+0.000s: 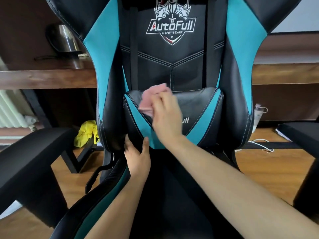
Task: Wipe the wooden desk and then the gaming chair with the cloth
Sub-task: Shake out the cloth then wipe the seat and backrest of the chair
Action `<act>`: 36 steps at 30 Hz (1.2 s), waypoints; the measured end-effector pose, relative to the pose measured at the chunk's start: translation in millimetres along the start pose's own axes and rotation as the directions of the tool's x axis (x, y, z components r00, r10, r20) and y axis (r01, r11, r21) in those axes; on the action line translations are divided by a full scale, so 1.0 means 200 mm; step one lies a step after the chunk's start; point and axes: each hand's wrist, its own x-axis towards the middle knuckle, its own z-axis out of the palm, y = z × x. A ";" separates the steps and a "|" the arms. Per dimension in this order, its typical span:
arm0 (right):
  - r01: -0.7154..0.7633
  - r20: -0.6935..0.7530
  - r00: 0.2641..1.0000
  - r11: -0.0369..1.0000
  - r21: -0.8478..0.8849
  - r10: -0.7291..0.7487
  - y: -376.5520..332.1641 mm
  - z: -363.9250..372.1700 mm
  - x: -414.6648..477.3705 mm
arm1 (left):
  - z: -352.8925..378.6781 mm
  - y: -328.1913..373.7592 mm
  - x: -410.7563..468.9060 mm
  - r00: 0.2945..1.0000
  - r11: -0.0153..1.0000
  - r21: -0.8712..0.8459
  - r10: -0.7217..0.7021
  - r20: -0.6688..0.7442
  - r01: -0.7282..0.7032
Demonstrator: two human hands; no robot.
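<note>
Right grip [165, 118] clutches the pink cloth [151, 100], pressed on the lumbar cushion [198, 104] of the gaming chair [172, 69]; left grip [137, 156] pinches that cushion's lower edge; wooden tabletop [43, 77] sits behind.

**Colour and Pattern Reference**

The gaming chair [172, 71] is black with teal side panels and white contrast stitching. Its backrest crest [171, 26] is white with red accents. The lumbar cushion [198, 104] is black with angled teal stripes and white lettering. The cloth [151, 99] is plain pink. The worktop [43, 76] is dark brown wood grain. The floor [259, 163] is orange-brown wood grain. The kettle [67, 38] is silver, the radiator [10, 109] white, and the crumpled bag [86, 133] yellow.
</note>
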 end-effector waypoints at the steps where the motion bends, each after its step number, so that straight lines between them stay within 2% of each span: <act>1: 0.064 0.035 0.997 0.997 0.036 -0.066 -0.06 0.04 0.00 | -0.01 0.00 0.01 1.000 1.000 0.001 -0.003 0.007 0.003; 4: 0.265 0.172 0.950 0.964 -0.003 -0.260 0.00 0.00 0.00 | -0.01 -0.01 0.02 1.000 1.000 0.010 0.004 0.018 -0.004; 6: 0.361 0.180 0.922 0.929 -0.083 -0.342 0.18 -0.13 0.00 | -0.02 -0.01 0.03 1.000 1.000 0.012 0.001 0.024 -0.001; 8: 0.296 0.081 0.955 0.936 -0.191 -0.285 0.41 -0.29 0.01 | -0.01 -0.01 0.03 1.000 1.000 0.007 0.008 0.021 -0.009; 10: 0.098 -0.017 0.994 0.932 -0.350 -0.111 0.60 -0.42 -0.01 | 0.01 -0.01 0.04 1.000 1.000 0.018 0.017 0.002 -0.017; 12: -0.026 -0.095 0.995 0.914 -0.404 -0.014 0.65 -0.45 -0.04 | 0.02 -0.02 0.04 1.000 0.999 0.027 0.025 -0.018 -0.025; 15: 0.051 -0.065 0.995 0.930 -0.363 -0.080 0.57 -0.35 -0.22 | 0.02 -0.03 0.04 0.999 0.999 0.035 0.028 -0.028 -0.027; 17: 0.172 0.134 0.981 0.937 -0.305 -0.137 0.53 -0.28 -0.40 | 0.02 -0.03 0.04 0.999 0.999 0.026 0.026 -0.018 -0.026; 19: 0.341 0.355 0.902 0.910 -0.235 -0.246 0.51 -0.26 -0.55 | 0.02 -0.03 0.04 1.000 1.000 0.024 0.020 -0.012 -0.020; 21: 0.451 0.472 0.812 0.883 -0.132 -0.344 0.51 -0.29 -0.57 | 0.02 -0.03 0.04 1.000 1.000 0.018 0.013 -0.009 -0.013; 23: 0.443 0.446 0.816 0.894 -0.073 -0.368 0.49 -0.32 -0.48 | 0.02 -0.03 0.03 1.000 1.000 0.021 0.013 -0.015 -0.013; 25: 0.360 0.302 0.894 0.932 -0.044 -0.331 0.46 -0.31 -0.33 | 0.02 -0.03 0.03 1.000 0.999 0.029 0.014 -0.024 -0.014; 27: 0.191 0.099 0.978 0.979 -0.072 -0.183 0.44 -0.29 -0.14 | 0.02 -0.03 0.03 0.999 0.999 0.027 0.024 -0.025 -0.024; 28: 0.092 0.024 0.996 0.991 -0.096 -0.090 0.42 -0.28 -0.06 | 0.02 -0.03 0.03 0.999 0.999 0.033 0.028 -0.023 -0.027; 30: -0.034 -0.040 0.999 0.993 -0.116 0.030 0.36 -0.25 0.00 | 0.02 -0.03 0.04 0.999 0.999 0.045 0.028 -0.018 -0.027; 31: -0.048 -0.059 0.997 0.992 -0.117 0.041 0.34 -0.22 -0.02 | 0.02 -0.03 0.04 1.000 0.999 0.044 0.026 -0.015 -0.026; 33: 0.023 -0.055 0.998 0.995 -0.093 -0.028 0.30 -0.16 -0.14 | 0.02 -0.02 0.04 1.000 0.999 0.043 0.026 -0.014 -0.025; 34: 0.104 -0.003 0.995 0.992 -0.076 -0.105 0.28 -0.13 -0.22 | 0.02 -0.02 0.04 1.000 0.998 0.051 0.025 -0.014 -0.025; 36: 0.252 0.241 0.942 0.966 -0.055 -0.233 0.24 -0.10 -0.36 | 0.02 -0.02 0.03 1.000 0.998 0.064 0.019 -0.018 -0.018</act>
